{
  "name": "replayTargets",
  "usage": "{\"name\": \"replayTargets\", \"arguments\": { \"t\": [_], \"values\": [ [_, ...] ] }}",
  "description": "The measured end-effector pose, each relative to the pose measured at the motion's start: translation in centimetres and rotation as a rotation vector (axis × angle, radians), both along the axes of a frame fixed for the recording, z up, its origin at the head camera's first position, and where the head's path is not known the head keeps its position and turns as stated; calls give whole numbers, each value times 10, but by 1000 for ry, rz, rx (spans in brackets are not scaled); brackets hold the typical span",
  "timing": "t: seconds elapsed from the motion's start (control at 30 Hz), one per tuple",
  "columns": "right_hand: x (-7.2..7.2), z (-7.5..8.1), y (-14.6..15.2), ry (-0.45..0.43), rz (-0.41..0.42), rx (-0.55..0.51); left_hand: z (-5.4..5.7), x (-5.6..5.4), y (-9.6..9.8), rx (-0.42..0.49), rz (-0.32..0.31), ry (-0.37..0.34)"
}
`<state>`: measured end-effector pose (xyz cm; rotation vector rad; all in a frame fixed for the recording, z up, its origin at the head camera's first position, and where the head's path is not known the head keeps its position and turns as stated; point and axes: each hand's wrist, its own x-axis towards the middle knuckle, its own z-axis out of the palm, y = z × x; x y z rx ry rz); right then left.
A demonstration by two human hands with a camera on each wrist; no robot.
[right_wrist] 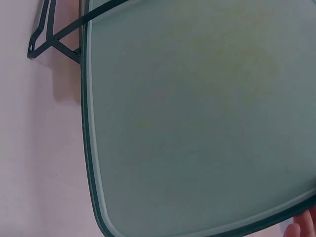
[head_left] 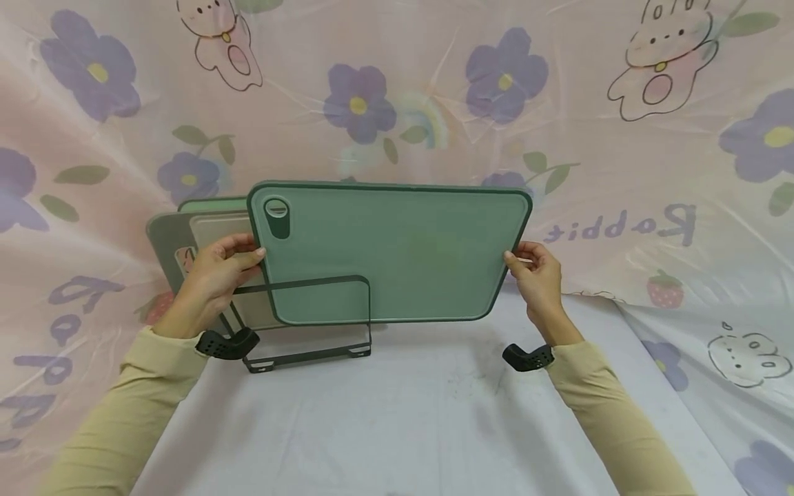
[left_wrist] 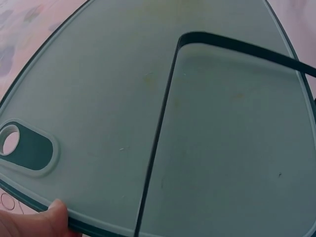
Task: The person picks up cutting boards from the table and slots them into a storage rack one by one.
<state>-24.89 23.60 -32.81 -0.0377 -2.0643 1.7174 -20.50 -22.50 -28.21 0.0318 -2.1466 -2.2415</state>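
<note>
Both hands hold a green cutting board with a dark green rim, its long side level. My left hand pinches the left edge, just below the handle hole; in the left wrist view its thumb lies over the rim. At the opposite short edge, my right hand grips between thumb and fingers; only some fingertips show in the right wrist view. A black wire rack stands on the white table, and its front loop crosses before the board's lower left part.
Behind the left hand, another board with a beige panel leans in the rack, and a further green board shows behind it. The white table spreads in front. A patterned curtain hangs at the back and sides.
</note>
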Motion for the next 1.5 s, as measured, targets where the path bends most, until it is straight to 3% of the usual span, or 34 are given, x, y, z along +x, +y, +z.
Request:
{"name": "replayTargets", "arguments": {
  "t": [0.53,0.9,1.13,1.37,1.5],
  "values": [
    [-9,0,-37,8,98,-10,-4,13,-35,164,83,58],
    [-14,-3,-61,5,151,19,-11,23,-58,156,132,79],
    [-17,-6,-79,-7,165,7,-15,29,-70,283,176,82],
    [-17,-8,-97,1,180,-5,-18,38,-83,276,209,36],
    [-16,-11,-106,-18,188,-18,-22,42,-90,266,211,49]
  ]
}}
